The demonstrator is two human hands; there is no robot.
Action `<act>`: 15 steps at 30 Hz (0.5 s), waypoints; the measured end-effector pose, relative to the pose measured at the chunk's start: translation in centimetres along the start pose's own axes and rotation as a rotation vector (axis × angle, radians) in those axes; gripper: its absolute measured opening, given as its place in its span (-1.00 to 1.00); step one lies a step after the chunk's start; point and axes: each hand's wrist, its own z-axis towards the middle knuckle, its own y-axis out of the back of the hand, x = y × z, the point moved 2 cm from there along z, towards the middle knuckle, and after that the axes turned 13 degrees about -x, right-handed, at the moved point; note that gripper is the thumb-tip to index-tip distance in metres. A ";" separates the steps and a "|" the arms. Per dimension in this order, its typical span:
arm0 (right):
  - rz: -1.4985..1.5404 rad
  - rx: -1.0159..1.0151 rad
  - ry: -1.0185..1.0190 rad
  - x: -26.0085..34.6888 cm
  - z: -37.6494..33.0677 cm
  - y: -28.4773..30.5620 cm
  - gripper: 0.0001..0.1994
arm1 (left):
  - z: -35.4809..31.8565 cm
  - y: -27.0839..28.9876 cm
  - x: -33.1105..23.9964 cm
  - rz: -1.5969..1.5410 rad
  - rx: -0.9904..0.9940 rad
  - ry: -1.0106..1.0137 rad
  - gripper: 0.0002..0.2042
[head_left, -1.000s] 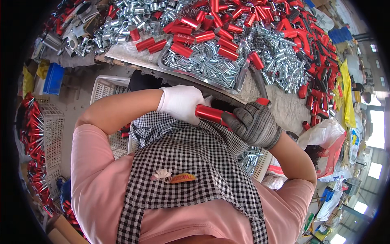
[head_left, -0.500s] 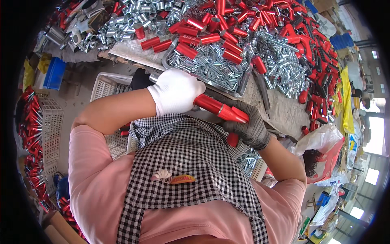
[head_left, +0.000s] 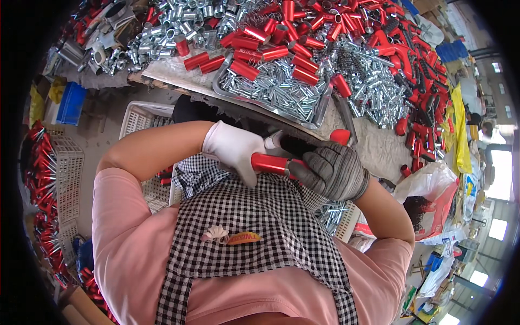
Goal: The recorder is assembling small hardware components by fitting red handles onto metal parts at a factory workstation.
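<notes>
In front of my apron, both hands are on a red metal tubular tool [head_left: 269, 163]. My left hand [head_left: 234, 149], in a white glove, closes round the tube's left end. My right hand [head_left: 337, 172], in a grey striped glove, wraps round the tool's right part, with its knuckles up. That part is mostly hidden under the glove, and a rounded red end [head_left: 340, 136] shows above it. Just beyond my hands, on the bench, stands a metal tray [head_left: 319, 120] holding many silver pins [head_left: 276, 89].
Red tubes [head_left: 245, 69] and silver collars [head_left: 184, 24] are heaped on the bench [head_left: 379, 146]. Red pistol-shaped bodies [head_left: 403, 57] pile up at the right. White plastic crates [head_left: 130, 116] stand below the bench and at the left, near a blue bin [head_left: 72, 103]. A sack [head_left: 433, 189] is at the right.
My left hand has turned, its thumb now pointing down beside the tube. My right hand has rolled over the tool, covering more of it. The tool has become more level.
</notes>
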 end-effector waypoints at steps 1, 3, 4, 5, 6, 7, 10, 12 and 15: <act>-0.002 0.000 -0.002 0.0 0.0 0.2 -0.64 | 0.0 -0.1 0.0 -0.023 0.036 0.010 -0.82; 0.011 0.055 -0.022 0.1 -0.2 0.3 -0.65 | 0.7 -0.2 0.6 0.000 -0.027 -0.070 -0.82; 0.013 0.054 -0.025 0.2 -0.5 0.1 -0.65 | 0.9 -0.2 0.8 0.020 -0.091 -0.149 -0.82; 0.001 0.029 -0.128 0.3 -1.1 -0.3 -0.63 | 1.0 -0.3 1.0 0.019 -0.089 -0.147 -0.82; -0.013 0.006 -0.234 0.3 -1.5 -0.5 -0.61 | 1.0 -0.2 0.4 0.184 -0.240 -0.205 -0.80; -0.011 0.006 -0.237 0.6 -1.6 -0.5 -0.61 | 0.9 0.0 -0.4 0.350 -0.391 -0.262 -0.78; 0.074 0.013 -0.662 0.7 -1.9 -0.8 -0.55 | 0.2 0.2 -2.0 0.542 -0.527 -0.222 -0.78; 0.279 0.074 -0.887 0.3 -2.4 -1.4 -0.52 | 0.1 0.3 -2.2 0.648 -0.629 -0.216 -0.79; 0.496 -0.020 -1.127 0.2 -2.5 -1.4 -0.49 | -0.1 0.6 -2.1 0.747 -0.755 -0.196 -0.81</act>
